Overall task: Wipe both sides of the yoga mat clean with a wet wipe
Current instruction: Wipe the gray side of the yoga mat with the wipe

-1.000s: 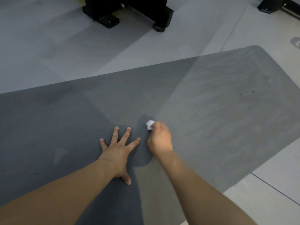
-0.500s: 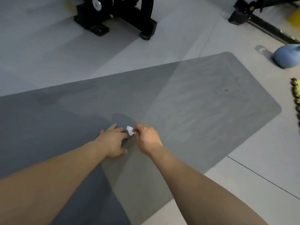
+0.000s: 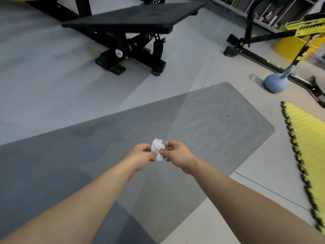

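Observation:
A grey yoga mat lies flat on the pale floor and runs from the lower left to a rounded end at the right. A small crumpled white wet wipe is held above the mat's middle. My left hand pinches its left side and my right hand pinches its right side. Both hands are lifted off the mat. Faint streaks show on the mat's right half, with a small dark mark near its far end.
A black exercise bench stands on the floor beyond the mat. A blue kettlebell sits at the right, by a black machine frame. Yellow interlocking foam tiles lie at the right edge.
My left hand lifted off the mat and joined the right at the wipe. Both hands rose above the mat. The camera tilted up, bringing the bench and kettlebell into view.

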